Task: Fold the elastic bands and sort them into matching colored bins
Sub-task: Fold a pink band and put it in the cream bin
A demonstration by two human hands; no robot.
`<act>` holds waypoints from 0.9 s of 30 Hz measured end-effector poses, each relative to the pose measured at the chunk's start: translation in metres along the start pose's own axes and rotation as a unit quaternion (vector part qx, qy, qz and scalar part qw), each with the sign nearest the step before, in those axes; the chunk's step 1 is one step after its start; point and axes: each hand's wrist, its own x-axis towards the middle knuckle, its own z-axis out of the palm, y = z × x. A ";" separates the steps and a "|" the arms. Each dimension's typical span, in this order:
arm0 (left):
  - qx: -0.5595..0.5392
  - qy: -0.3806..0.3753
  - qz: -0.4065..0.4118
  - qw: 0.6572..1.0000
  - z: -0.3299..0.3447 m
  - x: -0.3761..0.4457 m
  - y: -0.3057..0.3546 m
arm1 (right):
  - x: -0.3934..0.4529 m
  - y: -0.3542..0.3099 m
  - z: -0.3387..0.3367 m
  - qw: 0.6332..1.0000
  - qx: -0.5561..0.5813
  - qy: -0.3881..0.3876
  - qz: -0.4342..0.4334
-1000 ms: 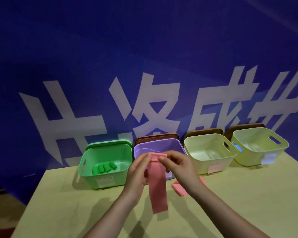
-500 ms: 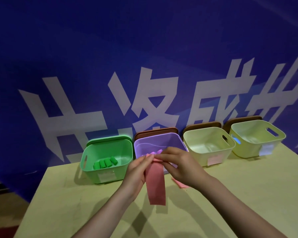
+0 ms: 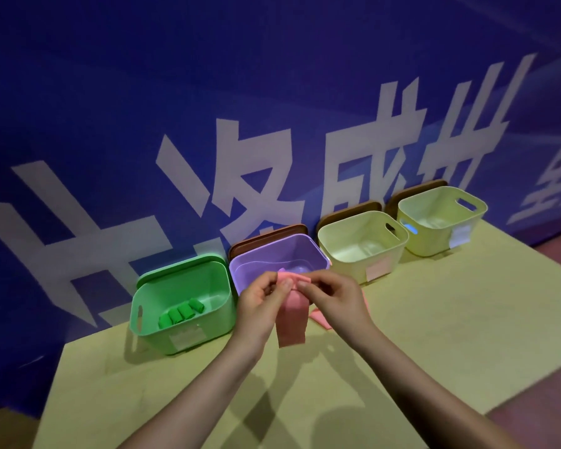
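While both hands meet just in front of the purple bin (image 3: 240,273), they hold one pink band (image 3: 291,322) by its folded top. The left hand (image 3: 260,301) has its fingers curled, thumb and fingertips pinching the left side of the fold. The right hand (image 3: 332,298) pinches the right side of the same fold with thumb and forefinger, its other fingers curled behind. From that grip the band hangs straight down, its free end above the table (image 3: 434,335) and apart from it, as far as the shadow below suggests.

On the table just right of the hanging strip, partly hidden by the right wrist, lies more pink band (image 3: 319,319), flat; how many pieces I cannot tell.

Four bins stand in a row along the table's far edge against a blue wall (image 3: 175,92) with large white characters. The green bin (image 3: 182,319) at the left holds four rolled green bands (image 3: 180,312) lying side by side on its floor. Next comes the purple bin, with something pale pink showing inside near its front wall, too hidden to name. Right of it stands a cream bin (image 3: 360,254) with a pinkish label on its front, then a yellow-green bin (image 3: 441,228) with a pale label. Lids lean behind each bin.
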 end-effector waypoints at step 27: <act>-0.181 0.048 -0.140 0.972 0.107 0.020 -0.001 | 0.069 0.031 -0.124 0.940 -0.170 -0.196 -0.221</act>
